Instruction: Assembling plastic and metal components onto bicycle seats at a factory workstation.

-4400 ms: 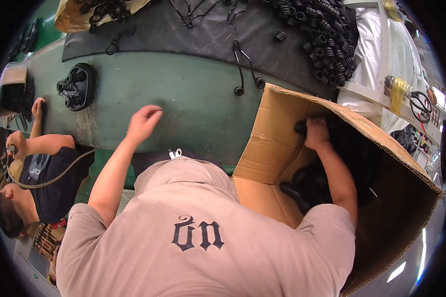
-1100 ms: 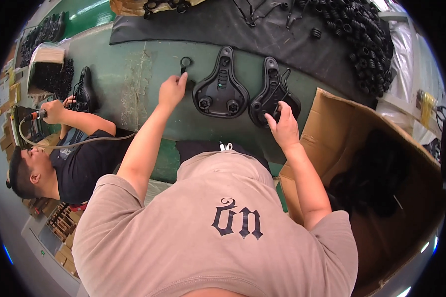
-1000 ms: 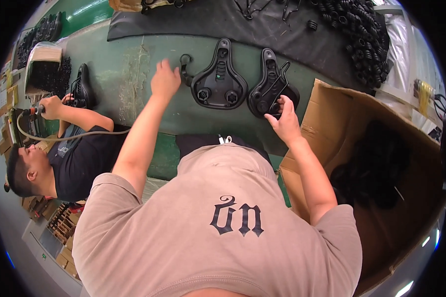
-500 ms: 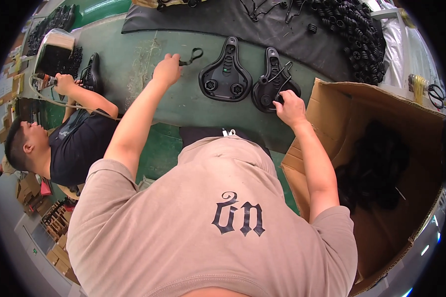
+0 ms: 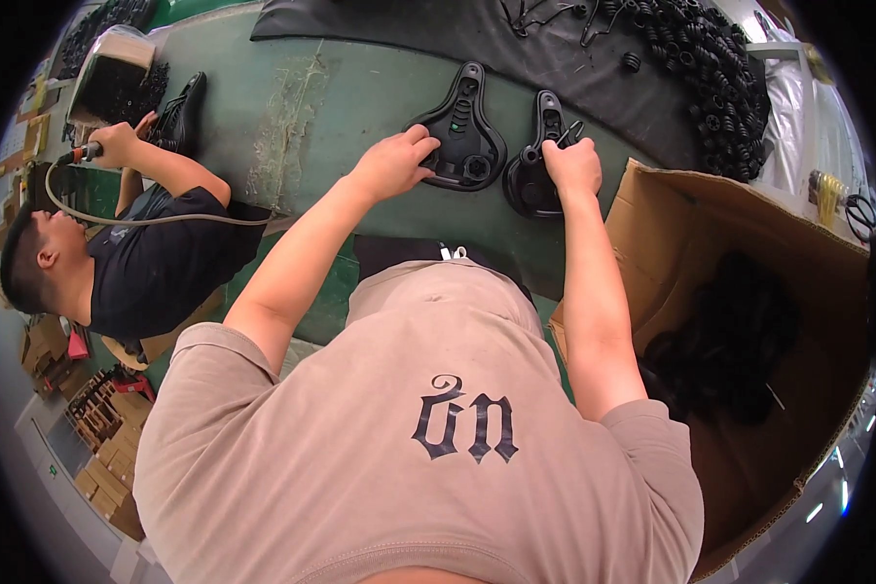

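Two black bicycle saddles lie upside down on the green bench in front of me, noses pointing away. My left hand (image 5: 396, 163) is at the rear left corner of the left saddle (image 5: 467, 127), its fingers curled over the edge and hiding one round socket; the other socket shows. On the right saddle (image 5: 530, 190), my right hand (image 5: 574, 167) pinches a thin black wire saddle rail (image 5: 576, 129) lying across the underside. My fingers cover part of the rail and the saddle's right side.
A large cardboard box (image 5: 652, 214) with dark contents stands at my right. Black springs (image 5: 711, 107) are heaped on a dark mat (image 5: 389, 24), beside more wire rails (image 5: 540, 18). To the left, a co-worker (image 5: 156, 263) holds a hose-fed tool (image 5: 80, 153) near another saddle (image 5: 180, 115).
My left hand has come right and nearer, from beside the left saddle onto its corner. The black looped piece it held is out of sight. My right hand has moved up onto the rail.
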Available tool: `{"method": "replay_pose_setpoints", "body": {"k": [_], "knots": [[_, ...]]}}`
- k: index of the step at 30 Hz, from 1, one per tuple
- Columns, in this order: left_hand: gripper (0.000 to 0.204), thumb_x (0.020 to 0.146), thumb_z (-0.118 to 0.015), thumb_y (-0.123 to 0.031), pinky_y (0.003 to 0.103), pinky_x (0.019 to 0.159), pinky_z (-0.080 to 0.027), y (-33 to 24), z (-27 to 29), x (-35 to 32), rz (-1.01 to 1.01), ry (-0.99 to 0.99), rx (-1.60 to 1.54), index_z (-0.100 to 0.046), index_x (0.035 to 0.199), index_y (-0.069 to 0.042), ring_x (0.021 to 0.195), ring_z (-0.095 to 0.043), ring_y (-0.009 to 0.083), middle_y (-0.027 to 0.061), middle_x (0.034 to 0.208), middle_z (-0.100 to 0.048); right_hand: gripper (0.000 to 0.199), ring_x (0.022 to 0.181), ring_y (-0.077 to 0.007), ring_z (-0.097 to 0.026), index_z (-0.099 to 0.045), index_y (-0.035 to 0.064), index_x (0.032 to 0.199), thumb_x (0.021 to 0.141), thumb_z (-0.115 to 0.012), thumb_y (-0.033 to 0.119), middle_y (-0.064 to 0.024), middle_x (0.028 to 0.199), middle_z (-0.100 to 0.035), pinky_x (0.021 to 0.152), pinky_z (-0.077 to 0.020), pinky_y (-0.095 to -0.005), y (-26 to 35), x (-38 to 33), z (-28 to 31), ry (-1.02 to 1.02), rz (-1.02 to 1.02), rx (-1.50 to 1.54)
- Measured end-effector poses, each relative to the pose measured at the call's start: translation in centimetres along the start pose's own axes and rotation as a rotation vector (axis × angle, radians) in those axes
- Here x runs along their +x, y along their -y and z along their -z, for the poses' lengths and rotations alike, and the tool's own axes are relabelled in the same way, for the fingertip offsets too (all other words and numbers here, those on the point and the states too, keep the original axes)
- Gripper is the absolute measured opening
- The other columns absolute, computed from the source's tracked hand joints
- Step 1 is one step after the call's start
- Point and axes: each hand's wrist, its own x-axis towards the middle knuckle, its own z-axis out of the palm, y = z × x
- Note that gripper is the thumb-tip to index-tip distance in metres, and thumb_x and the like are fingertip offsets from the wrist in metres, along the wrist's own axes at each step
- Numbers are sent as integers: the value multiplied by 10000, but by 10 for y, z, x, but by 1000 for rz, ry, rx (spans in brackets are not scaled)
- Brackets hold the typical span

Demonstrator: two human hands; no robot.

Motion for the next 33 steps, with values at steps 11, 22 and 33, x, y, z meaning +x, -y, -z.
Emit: {"method": "replay_pose_setpoints", "body": {"k": [11,22,33], "knots": [[486,866,-839,-118,434,903,-604,13,18,8,129,101,-324,-696,1327,-67,1028,-730,338,107,1366,-647,417,533,-117,-456,-662,-16,1210,1013,-646,351,-18,751,-545,505,-418,-258,98,23,-5,613,-227,1252],[535,791,-880,-94,399,913,-589,16,10,22,218,77,-440,-728,1303,-83,1046,-724,310,117,1262,-717,637,1035,-449,-746,-672,-17,1292,841,-735,429,-253,1117,-751,929,-602,-535,120,-33,-56,46,603,56],[438,975,-704,-446,510,987,-499,-12,-40,69,494,-509,-130,-765,1176,-61,1113,-686,385,141,1146,-781,822,1035,-388,-666,-587,-29,1456,868,-739,524,-192,1183,-670,914,-513,-529,90,-41,-96,-292,739,180]]}}
